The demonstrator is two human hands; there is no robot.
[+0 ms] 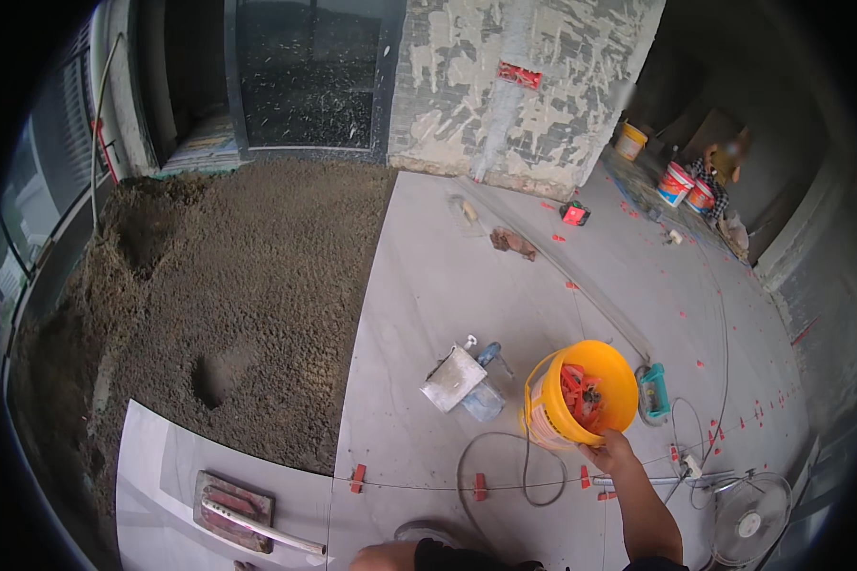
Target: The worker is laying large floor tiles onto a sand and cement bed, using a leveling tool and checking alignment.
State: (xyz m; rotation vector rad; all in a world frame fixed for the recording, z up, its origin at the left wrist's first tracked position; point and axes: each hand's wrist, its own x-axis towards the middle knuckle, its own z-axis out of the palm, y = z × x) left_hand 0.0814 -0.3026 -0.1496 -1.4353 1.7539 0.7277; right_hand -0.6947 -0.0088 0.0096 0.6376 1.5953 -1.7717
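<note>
Right hand (615, 451) has its fingers on the near rim of a yellow bucket (546, 417), red plastic pieces (579, 392) inside. Teal container (653, 390) just right of it. Bucket's on grey tiles (419, 285); damp mortar bed (257, 285) to the left. Fan (750, 521) lower right. Another person (722, 176) upper right, beside red-and-white buckets (675, 184).

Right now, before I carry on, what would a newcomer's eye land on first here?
Probably the round, bright yellow plastic bucket right of centre, with red plastic pieces inside and the right hand at its near rim. Next, the rough grey-brown bed of mortar-like material across the left, beside smooth pale grey floor tiles.
</note>
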